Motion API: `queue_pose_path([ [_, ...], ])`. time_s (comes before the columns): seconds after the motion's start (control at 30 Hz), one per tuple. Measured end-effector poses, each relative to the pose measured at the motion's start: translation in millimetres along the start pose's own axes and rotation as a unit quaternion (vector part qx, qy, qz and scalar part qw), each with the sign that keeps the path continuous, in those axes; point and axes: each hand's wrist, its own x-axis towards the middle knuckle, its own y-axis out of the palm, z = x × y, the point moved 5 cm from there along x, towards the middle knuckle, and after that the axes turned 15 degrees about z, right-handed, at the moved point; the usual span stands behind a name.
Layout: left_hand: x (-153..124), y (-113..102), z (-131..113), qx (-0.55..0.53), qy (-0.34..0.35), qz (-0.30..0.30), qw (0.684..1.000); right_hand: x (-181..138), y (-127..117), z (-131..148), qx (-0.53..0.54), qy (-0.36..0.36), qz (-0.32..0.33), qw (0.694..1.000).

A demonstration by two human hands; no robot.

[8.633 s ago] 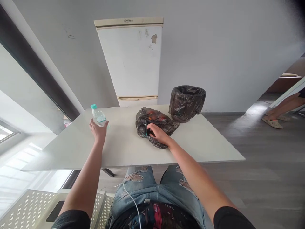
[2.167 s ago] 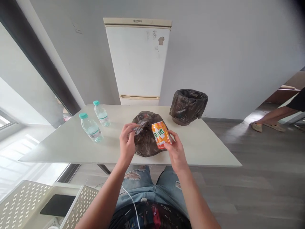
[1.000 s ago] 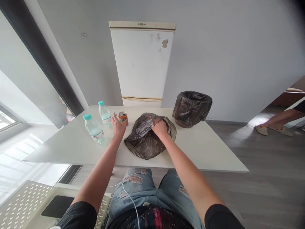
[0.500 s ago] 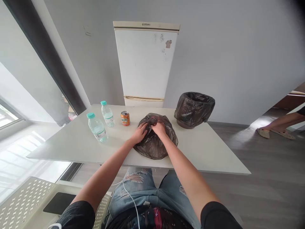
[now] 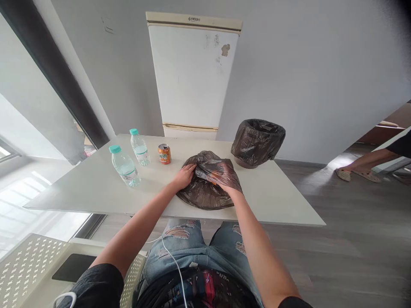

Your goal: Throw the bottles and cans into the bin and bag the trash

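Note:
A dark translucent plastic bag [image 5: 205, 201] lies bunched on the table in front of me. My left hand [image 5: 184, 176] grips the bag's left edge, its fingertips partly covered by the film. Inside the bag is my right hand [image 5: 226, 186], reaching in up to the wrist and blurred by the film. Something orange [image 5: 214, 183] shows by its fingers; what it is I cannot make out. An orange drink can [image 5: 164, 154] stands upright to the left of the bag.
Two clear bottles with green caps, a nearer bottle [image 5: 125, 167] and a farther bottle [image 5: 140, 149], stand on the white table [image 5: 276, 201] at left. A bin lined with a dark bag [image 5: 257, 143] is at back right. Behind is a fridge [image 5: 192, 77]; a person's legs [image 5: 369, 160] show far right.
My right hand has gone from the bag's opening to inside it, with film now over the hand. The orange thing has come into sight there. My left hand stays at the bag's left side.

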Motion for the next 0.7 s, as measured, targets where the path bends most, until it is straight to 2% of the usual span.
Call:
queue_pose_path([
  [0.1,-0.1,0.9,-0.5,0.005,-0.009,0.001,1.0,-22.4,-12.5,-5.9,0.108,0.077,0.052,0.99],
  [0.17,0.2,1.4,-1.3,0.01,-0.013,0.0,1.0,-39.8,-19.7,-3.6,0.24,0.105,0.133,0.956],
  [0.27,0.4,1.8,-2.9,0.017,-0.016,0.0,1.0,-64.6,-30.3,15.4,0.393,0.069,0.25,0.882],
  [0.33,-0.1,1.9,-4.2,0.021,-0.015,0.003,1.0,-75.5,-32.8,29.6,0.443,0.018,0.291,0.848],
  [0.4,-1.1,1.7,-5.5,0.026,-0.012,0.006,1.0,-79.4,-26.8,39.5,0.493,-0.024,0.296,0.818],
  [0.5,-2.7,0.9,-7.3,0.033,-0.007,0.009,0.999,-76.2,-9.0,50.7,0.569,-0.052,0.248,0.782],
  [0.6,-4.2,-0.2,-8.5,0.038,-0.002,0.005,0.999,-82.6,5.2,80.7,0.591,-0.076,0.253,0.762],
  [0.63,-4.8,-0.3,-8.8,0.039,0.001,0.003,0.999,-90.1,7.3,96.3,0.578,-0.087,0.271,0.765],
  [0.7,-5.7,0.6,-9.2,0.04,0.005,-0.001,0.999,-111.5,10.1,131.3,0.514,-0.105,0.317,0.79],
])
